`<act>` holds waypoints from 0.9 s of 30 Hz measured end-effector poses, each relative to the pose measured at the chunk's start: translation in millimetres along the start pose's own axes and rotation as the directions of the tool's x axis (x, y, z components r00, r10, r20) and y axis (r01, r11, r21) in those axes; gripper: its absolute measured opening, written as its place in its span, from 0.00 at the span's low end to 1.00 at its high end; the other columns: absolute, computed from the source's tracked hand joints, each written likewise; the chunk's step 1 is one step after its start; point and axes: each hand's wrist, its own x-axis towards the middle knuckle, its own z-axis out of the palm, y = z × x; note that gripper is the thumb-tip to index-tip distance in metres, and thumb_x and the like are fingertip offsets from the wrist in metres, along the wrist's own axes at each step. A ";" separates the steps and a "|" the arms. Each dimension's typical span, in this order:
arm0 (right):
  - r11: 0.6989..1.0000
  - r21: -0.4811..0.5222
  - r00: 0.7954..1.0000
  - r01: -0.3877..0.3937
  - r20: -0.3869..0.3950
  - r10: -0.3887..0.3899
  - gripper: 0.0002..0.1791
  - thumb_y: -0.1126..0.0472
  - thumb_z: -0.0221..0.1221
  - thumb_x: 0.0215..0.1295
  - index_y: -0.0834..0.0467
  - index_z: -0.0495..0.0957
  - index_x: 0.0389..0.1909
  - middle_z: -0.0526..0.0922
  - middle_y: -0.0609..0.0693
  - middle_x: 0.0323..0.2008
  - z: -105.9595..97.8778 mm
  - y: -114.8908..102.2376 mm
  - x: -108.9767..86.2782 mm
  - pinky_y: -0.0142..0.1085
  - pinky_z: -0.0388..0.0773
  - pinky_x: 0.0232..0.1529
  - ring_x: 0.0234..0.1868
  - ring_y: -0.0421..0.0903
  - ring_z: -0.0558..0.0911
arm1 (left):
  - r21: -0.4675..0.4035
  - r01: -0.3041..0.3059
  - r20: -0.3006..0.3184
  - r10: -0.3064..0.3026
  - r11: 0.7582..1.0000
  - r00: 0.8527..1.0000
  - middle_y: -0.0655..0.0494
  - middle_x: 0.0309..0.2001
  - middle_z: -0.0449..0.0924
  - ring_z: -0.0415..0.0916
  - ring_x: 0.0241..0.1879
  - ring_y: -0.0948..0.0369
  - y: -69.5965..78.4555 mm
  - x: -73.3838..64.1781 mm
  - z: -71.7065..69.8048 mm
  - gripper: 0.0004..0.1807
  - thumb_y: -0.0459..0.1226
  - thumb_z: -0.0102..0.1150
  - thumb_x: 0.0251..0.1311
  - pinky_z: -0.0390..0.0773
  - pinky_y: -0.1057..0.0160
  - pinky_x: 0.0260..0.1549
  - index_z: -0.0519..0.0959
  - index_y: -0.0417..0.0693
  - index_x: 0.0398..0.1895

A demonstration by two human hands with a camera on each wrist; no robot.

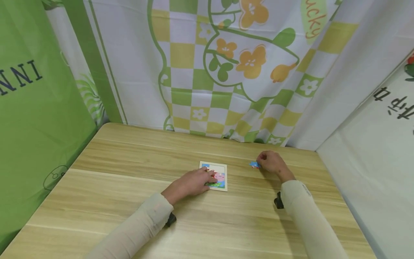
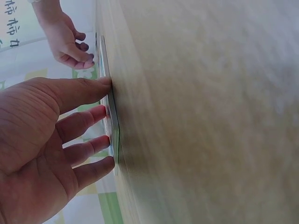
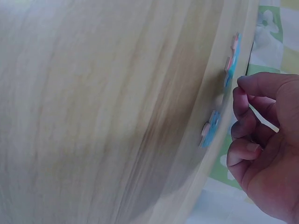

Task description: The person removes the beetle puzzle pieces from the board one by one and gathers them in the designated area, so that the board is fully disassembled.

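Observation:
A small jigsaw board (image 1: 221, 186) with a pale frame and a pink cartoon picture lies flat on the table. My left hand (image 1: 194, 181) rests over its left part, covering some of the picture. In the left wrist view, the thumb (image 2: 88, 91) and fairly straight fingertips touch the board's edge and top. To the right, my right hand (image 1: 273, 163) hovers beside a blue jigsaw piece (image 1: 253, 164). The right wrist view shows two loose pieces, an upper one (image 3: 235, 56) and a lower one (image 3: 211, 129). Thumb and index tips meet above them, with nothing visible between; the other fingers are curled.
The wooden table (image 1: 129, 172) stretches around both hands. A patterned curtain (image 1: 194, 90) hangs along its far edge. Green cloth (image 1: 38, 126) borders the left side, and a white sheet (image 1: 372, 144) borders the right.

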 end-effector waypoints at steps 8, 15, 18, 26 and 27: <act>0.994 0.082 0.997 0.072 -0.016 -0.071 0.11 0.60 0.59 0.74 0.62 0.85 0.45 0.86 0.53 0.38 3.0 -20.1 1.0 0.48 0.79 0.43 0.35 0.49 0.82 | -0.002 0.009 -0.002 -0.009 1.000 1.000 0.52 0.72 0.71 0.62 0.73 0.48 0.8 -0.2 -0.1 0.22 0.38 0.62 0.72 0.67 0.49 0.67 0.80 0.54 0.68; 0.976 0.122 0.984 0.179 -0.007 -0.180 0.07 0.64 0.61 0.73 0.63 0.85 0.42 0.85 0.53 0.37 12.7 -45.9 4.6 0.42 0.78 0.37 0.34 0.46 0.80 | 0.001 0.010 -0.005 -0.010 1.000 1.000 0.52 0.72 0.70 0.61 0.74 0.47 0.9 0.5 1.2 0.21 0.38 0.63 0.72 0.66 0.49 0.68 0.80 0.54 0.67; 0.961 0.124 0.968 0.248 -0.009 -0.249 0.05 0.66 0.61 0.72 0.63 0.85 0.40 0.85 0.53 0.36 19.9 -55.7 6.4 0.43 0.79 0.41 0.37 0.47 0.81 | 0.007 0.016 -0.001 -0.016 1.000 1.000 0.53 0.72 0.71 0.61 0.74 0.48 1.8 0.4 0.9 0.21 0.38 0.63 0.71 0.66 0.49 0.68 0.81 0.55 0.67; 0.929 0.135 0.935 0.344 0.039 -0.352 0.04 0.67 0.62 0.71 0.60 0.85 0.38 0.84 0.48 0.34 33.9 -82.6 4.5 0.40 0.79 0.39 0.36 0.43 0.80 | 0.070 -0.009 -0.009 0.010 0.998 1.000 0.51 0.70 0.73 0.66 0.71 0.49 2.2 1.6 1.2 0.21 0.39 0.64 0.71 0.71 0.50 0.64 0.81 0.54 0.66; 0.927 0.140 0.933 0.348 0.048 -0.357 0.04 0.67 0.61 0.71 0.59 0.85 0.38 0.84 0.47 0.34 35.3 -85.6 3.7 0.40 0.79 0.39 0.35 0.43 0.80 | 0.076 -0.008 -0.008 0.008 0.997 1.000 0.51 0.70 0.72 0.66 0.71 0.49 2.5 1.5 1.1 0.21 0.39 0.64 0.71 0.71 0.50 0.64 0.81 0.55 0.66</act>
